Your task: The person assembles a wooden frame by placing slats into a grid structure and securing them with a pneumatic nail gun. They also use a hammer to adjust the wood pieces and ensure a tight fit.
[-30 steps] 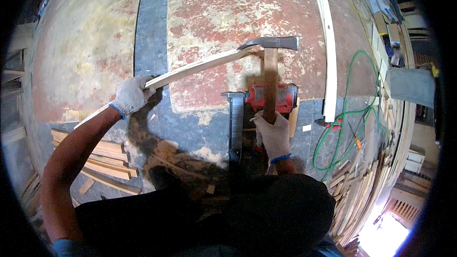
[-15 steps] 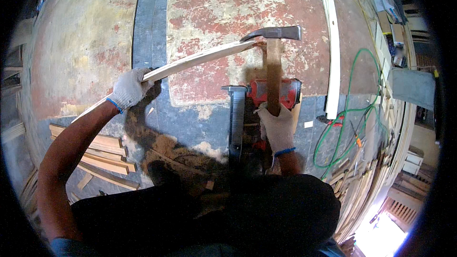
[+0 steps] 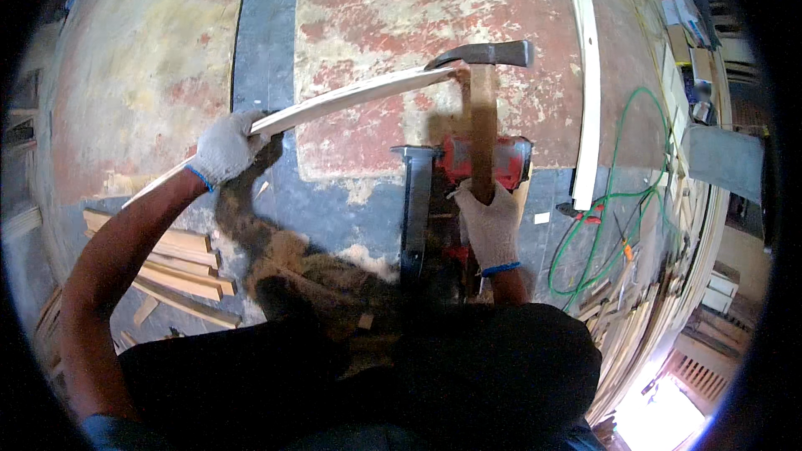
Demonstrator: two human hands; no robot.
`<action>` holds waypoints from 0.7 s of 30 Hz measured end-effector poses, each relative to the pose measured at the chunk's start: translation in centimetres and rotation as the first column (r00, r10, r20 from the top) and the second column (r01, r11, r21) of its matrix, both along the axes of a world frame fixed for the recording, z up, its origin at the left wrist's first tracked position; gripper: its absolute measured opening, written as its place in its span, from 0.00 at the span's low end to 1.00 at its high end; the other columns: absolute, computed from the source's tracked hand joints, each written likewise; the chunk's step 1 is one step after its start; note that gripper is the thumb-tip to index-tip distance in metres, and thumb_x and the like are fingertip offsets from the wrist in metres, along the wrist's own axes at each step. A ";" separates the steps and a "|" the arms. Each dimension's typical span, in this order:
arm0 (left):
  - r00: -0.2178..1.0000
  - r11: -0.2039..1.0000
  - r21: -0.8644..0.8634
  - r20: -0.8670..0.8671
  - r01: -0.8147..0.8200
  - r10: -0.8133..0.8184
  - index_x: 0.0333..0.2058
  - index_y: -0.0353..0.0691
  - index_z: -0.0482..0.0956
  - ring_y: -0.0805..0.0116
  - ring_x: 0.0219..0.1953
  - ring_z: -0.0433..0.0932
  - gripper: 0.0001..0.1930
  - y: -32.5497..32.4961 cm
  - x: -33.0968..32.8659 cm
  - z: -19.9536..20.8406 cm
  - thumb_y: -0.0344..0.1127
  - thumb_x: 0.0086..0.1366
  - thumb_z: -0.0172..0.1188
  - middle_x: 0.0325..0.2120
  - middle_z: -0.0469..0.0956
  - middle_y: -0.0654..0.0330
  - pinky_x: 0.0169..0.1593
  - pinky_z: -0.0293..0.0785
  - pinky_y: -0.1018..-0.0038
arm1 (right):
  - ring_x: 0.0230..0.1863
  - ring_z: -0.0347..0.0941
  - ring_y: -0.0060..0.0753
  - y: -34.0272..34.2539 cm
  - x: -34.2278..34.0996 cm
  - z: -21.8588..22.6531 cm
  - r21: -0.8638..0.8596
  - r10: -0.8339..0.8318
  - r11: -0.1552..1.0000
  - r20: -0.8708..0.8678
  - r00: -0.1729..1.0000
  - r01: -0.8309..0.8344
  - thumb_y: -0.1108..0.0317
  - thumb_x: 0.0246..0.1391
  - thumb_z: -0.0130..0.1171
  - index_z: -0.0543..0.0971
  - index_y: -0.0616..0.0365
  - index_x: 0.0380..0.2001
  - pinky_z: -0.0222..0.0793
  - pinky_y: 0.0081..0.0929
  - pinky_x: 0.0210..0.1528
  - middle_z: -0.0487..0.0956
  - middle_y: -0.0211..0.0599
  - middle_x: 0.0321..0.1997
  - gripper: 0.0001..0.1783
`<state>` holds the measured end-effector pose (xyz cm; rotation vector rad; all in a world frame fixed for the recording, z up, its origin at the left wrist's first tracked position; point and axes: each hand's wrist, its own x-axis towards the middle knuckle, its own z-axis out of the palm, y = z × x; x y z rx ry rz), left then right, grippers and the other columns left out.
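My left hand (image 3: 225, 148), in a pale knit glove with a blue cuff, is wrapped round a long thin wooden strip (image 3: 359, 98). The strip slants up to the right, its far end by the claw of a hammer. That claw hammer (image 3: 483, 108) has a dark metal head and a wooden handle, and my gloved right hand (image 3: 489, 225) grips the handle low down. Behind the handle lies a red and black nail gun (image 3: 511, 160) with a long dark magazine (image 3: 416, 209); the hammer and hand partly cover it.
Several short wooden pieces (image 3: 188, 263) lie at the lower left. A long pale board (image 3: 588, 92) lies to the right, near red-handled pliers (image 3: 591, 215) and a looped green hose (image 3: 614, 150). Stacked wood strips (image 3: 643, 326) line the right side. Sawdust (image 3: 309, 271) covers the floor before me.
The hammer head and the strip's far end have shifted very slightly. Both hands keep their grips.
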<state>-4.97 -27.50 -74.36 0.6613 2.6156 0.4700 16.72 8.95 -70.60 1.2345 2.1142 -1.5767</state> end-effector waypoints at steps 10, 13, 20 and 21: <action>0.997 0.994 -0.090 0.036 -0.065 0.068 0.50 0.47 0.83 0.43 0.41 0.84 0.17 0.2 -0.2 0.4 0.46 0.65 0.65 0.38 0.85 0.49 0.44 0.79 0.52 | 0.35 0.82 0.35 -1.8 0.2 -2.3 0.291 0.123 0.953 -0.098 0.988 -0.090 0.60 0.61 0.64 0.83 0.61 0.41 0.76 0.35 0.43 0.86 0.42 0.34 0.14; 0.997 0.988 -0.142 0.051 -0.056 0.063 0.50 0.45 0.84 0.45 0.42 0.85 0.17 0.2 0.0 0.9 0.45 0.65 0.66 0.39 0.85 0.48 0.45 0.80 0.56 | 0.35 0.81 0.31 -1.4 -0.1 -1.0 0.252 0.127 0.963 -0.089 0.988 -0.101 0.62 0.61 0.64 0.83 0.60 0.43 0.75 0.32 0.43 0.86 0.39 0.34 0.13; 0.992 0.992 0.065 0.076 -0.107 0.102 0.53 0.40 0.82 0.54 0.41 0.87 0.17 4.1 1.1 5.5 0.37 0.66 0.66 0.39 0.86 0.47 0.43 0.80 0.61 | 0.39 0.80 0.35 0.2 1.0 0.3 0.261 0.047 0.965 -0.078 0.996 -0.025 0.64 0.61 0.63 0.82 0.62 0.44 0.75 0.33 0.44 0.86 0.40 0.38 0.14; 0.994 0.996 0.014 0.073 -0.085 0.084 0.54 0.43 0.81 0.51 0.41 0.86 0.18 4.0 1.4 4.4 0.39 0.66 0.65 0.40 0.86 0.48 0.44 0.80 0.60 | 0.41 0.82 0.42 0.4 1.4 -1.9 0.302 0.112 0.948 -0.034 0.993 -0.096 0.62 0.61 0.63 0.82 0.62 0.45 0.76 0.36 0.45 0.86 0.45 0.39 0.16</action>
